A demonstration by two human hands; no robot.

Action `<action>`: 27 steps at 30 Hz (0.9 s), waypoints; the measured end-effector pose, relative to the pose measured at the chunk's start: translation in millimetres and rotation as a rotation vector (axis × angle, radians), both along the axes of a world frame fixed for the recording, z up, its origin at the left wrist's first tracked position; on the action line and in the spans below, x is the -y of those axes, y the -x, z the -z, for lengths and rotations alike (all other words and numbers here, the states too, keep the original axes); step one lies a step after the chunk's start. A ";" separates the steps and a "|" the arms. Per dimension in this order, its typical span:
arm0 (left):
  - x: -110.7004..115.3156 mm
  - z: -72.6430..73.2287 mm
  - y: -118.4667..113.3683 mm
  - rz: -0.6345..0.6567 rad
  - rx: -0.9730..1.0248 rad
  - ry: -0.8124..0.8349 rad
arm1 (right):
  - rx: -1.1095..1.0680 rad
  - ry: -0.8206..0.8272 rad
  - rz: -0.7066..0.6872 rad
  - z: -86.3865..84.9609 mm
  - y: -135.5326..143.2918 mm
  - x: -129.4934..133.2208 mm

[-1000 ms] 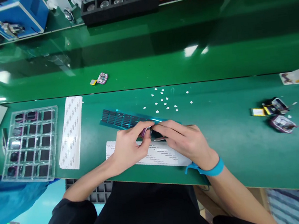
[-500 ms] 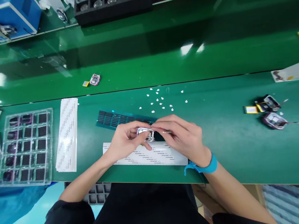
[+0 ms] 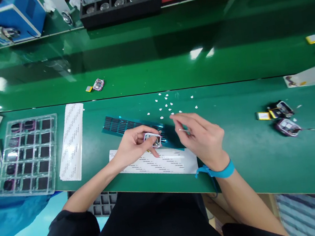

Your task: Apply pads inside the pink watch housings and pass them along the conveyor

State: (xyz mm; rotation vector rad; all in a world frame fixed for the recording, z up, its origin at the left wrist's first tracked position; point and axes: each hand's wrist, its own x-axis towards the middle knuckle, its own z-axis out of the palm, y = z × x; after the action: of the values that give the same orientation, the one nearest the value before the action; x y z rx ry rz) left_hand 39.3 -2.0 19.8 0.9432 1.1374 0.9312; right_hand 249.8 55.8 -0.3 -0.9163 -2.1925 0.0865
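My left hand [image 3: 136, 144] is closed round a small open watch case [image 3: 156, 140] with a light rim, its inner electronics facing up and the thumb over it. My right hand [image 3: 199, 135] is up to the right, apart from the case, fingers pinched. A thin metallic tool [image 3: 184, 130] shows between those fingers; most of it is hidden. Below the hands lie a dark blue sheet of black strips [image 3: 118, 125] and a white printed backing sheet [image 3: 158, 164]. Several small white stickers [image 3: 166, 105] are scattered beyond the right hand.
A clear tray [image 3: 55, 147] of dark squares and watch cases stands left, beside white printed strips [image 3: 71, 145]. Another opened case [image 3: 98, 84] with a battery lies at the back. More opened cases [image 3: 288, 127] lie right. A person's blue sleeve [image 3: 15, 210] shows at lower left.
My right hand has drawn away from the watch case, to the right, with the thin tool still in its fingers. My left hand holds the case in nearly the same place.
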 end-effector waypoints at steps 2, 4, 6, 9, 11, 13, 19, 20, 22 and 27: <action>-0.4 1.1 -0.3 -0.016 0.009 0.015 | 0.050 -0.032 0.028 -0.8 -0.7 -3.0; -0.4 1.6 -0.7 -0.019 0.015 0.026 | 0.118 -0.064 -0.050 0.0 -2.0 -3.9; -0.1 1.6 -0.9 -0.012 0.014 0.029 | 0.147 -0.070 -0.163 2.1 -3.3 -2.6; 0.3 1.2 -0.9 0.004 0.017 0.037 | 0.129 -0.052 -0.272 5.0 -5.6 0.0; 0.3 1.6 -0.9 0.011 0.024 0.040 | 0.126 -0.032 -0.312 5.2 -7.8 0.9; 0.3 3.0 -1.2 0.014 0.025 0.031 | 0.130 -0.026 -0.342 3.9 -9.3 1.3; 3.4 9.2 -6.9 -0.086 -0.045 -0.078 | 0.163 -0.050 -0.369 0.2 -0.8 6.2; 4.5 9.7 -8.5 -0.110 -0.061 -0.099 | 0.169 -0.034 -0.351 0.5 1.5 7.3; 7.3 10.1 -11.9 -0.155 -0.088 -0.138 | 0.174 0.006 -0.314 1.3 5.1 9.2; 13.6 11.8 -17.2 -0.243 -0.205 -0.219 | 0.149 -0.006 -0.290 2.5 10.7 12.8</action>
State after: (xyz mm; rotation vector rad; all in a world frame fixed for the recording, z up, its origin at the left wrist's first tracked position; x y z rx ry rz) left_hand 56.4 -15.6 8.1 1.1140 1.3645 1.1945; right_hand 239.1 43.0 -2.8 -0.6116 -2.4515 0.1537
